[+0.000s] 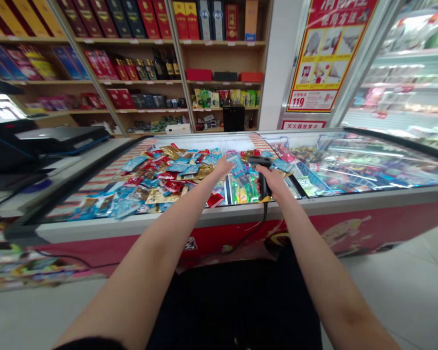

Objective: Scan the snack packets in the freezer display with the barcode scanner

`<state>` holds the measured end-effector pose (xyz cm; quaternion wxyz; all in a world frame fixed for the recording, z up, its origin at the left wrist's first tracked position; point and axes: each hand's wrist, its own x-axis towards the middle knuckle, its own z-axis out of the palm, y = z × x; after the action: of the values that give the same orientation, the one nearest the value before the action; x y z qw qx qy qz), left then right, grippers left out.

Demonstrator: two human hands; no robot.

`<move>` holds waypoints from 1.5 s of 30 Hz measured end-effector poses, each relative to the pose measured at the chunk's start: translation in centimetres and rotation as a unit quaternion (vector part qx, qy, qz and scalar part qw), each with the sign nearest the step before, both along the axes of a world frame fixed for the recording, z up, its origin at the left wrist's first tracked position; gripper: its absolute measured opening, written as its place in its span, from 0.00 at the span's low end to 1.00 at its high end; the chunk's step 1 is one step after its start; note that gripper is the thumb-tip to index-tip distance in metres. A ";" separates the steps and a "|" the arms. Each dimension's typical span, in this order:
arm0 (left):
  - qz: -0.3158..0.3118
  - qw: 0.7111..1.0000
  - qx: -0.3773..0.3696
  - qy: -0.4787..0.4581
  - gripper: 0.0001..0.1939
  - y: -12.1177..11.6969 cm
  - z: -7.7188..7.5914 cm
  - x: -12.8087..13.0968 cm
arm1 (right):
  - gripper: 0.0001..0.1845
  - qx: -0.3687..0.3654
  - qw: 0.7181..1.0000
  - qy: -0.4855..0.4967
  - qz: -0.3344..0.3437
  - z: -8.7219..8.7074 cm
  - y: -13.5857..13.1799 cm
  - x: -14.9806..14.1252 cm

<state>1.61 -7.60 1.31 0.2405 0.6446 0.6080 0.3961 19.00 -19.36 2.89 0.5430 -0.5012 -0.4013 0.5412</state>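
In my right hand (272, 181) is a black barcode scanner (263, 187), its handle upright and its head pointing left. A cable hangs from the handle's base across the freezer front. My left hand (223, 166) reaches over the heap and pinches the edge of a light-blue snack packet (237, 165), just left of the scanner head. Around and below that packet lie many small blue, red and gold packets (173, 186). Green-and-yellow packages (243, 193) sit in the freezer under the scanner.
The chest freezer (160, 221) spans the front, with a glass lid (368, 160) on the right. A checkout machine (58, 138) stands at the left on a counter. Behind are wooden shelves (138, 41) of boxed goods and a red-and-yellow poster (316, 58).
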 end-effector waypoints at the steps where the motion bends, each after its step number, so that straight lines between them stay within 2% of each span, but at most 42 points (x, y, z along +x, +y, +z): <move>1: -0.006 0.999 -0.022 -0.027 0.28 -0.5 0.0 -0.1 | 0.09 0.003 1.000 -0.001 0.002 0.2 -0.2 -0.3; 3: -0.021 0.994 -0.077 -0.080 0.33 -1.5 0.0 -0.4 | 0.09 0.004 1.000 -0.003 0.003 0.4 -0.4 -0.7; 6: -0.014 0.992 -0.077 -0.096 0.34 -2.1 -0.3 -0.8 | 0.11 -0.002 1.000 -0.007 0.002 0.7 -0.8 -1.3; 8: 0.001 0.996 -0.051 -0.069 0.30 -2.0 -0.6 -1.1 | 0.11 -0.001 1.000 -0.009 0.009 0.9 -1.0 -1.7; 12: 0.011 1.000 0.013 0.002 0.15 -1.7 -1.2 -1.4 | 0.11 0.004 1.000 -0.011 0.016 1.1 -1.2 -2.2; 15: 0.009 0.999 0.043 0.031 0.09 -1.8 -1.3 -1.6 | 0.11 0.006 1.000 -0.008 0.017 1.3 -1.1 -2.3; 23: -0.005 0.999 0.050 -0.009 0.10 -2.7 -1.3 -1.5 | 0.14 -0.007 1.000 -0.012 0.025 2.2 -1.5 -2.5; 30: 0.008 0.998 0.060 0.023 0.08 -2.6 -1.4 -1.6 | 0.16 -0.013 0.999 -0.024 0.036 3.3 -2.4 -3.1; 45: 0.011 0.997 0.055 0.056 0.06 -4.2 0.0 -1.4 | 0.18 -0.020 0.998 -0.031 0.045 3.7 -2.8 -3.5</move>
<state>0.26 -11.78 1.33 0.1658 0.6716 0.6049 0.3944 15.48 -22.13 6.56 0.4953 -0.5095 -0.4295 0.5573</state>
